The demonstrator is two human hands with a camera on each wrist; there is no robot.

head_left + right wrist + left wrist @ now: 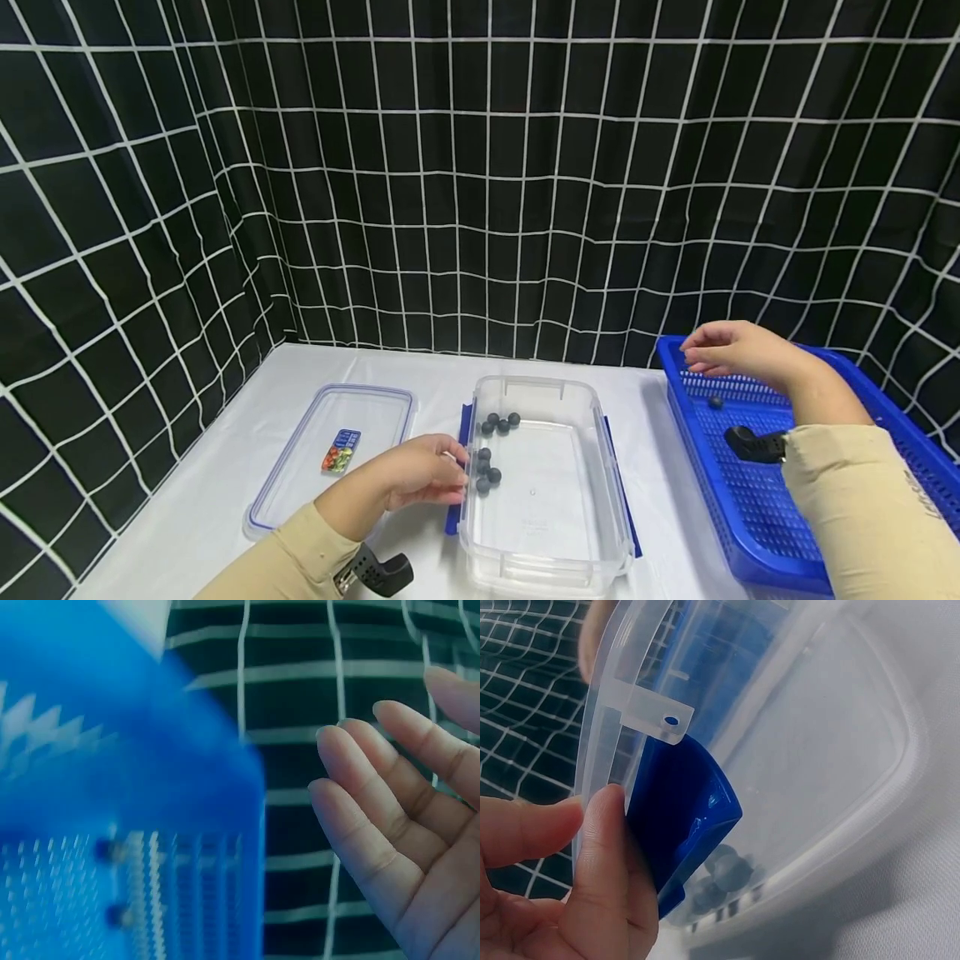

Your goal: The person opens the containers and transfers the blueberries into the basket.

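Observation:
My left hand pinches the left rim of a clear plastic food container between thumb and fingers. In the left wrist view the fingertips lie at that rim, beside a blue locking flap that hangs down. Several small dark balls rest inside the container along its left side. My right hand is over the far left part of a blue plastic basket, its fingers loosely bent with nothing between them. A dark ball lies in the basket below that hand.
A clear lid with a colourful label lies flat on the white-covered table, left of the container. Another blue flap hangs on the container's right side. Black curtain with a white grid stands behind and around the table.

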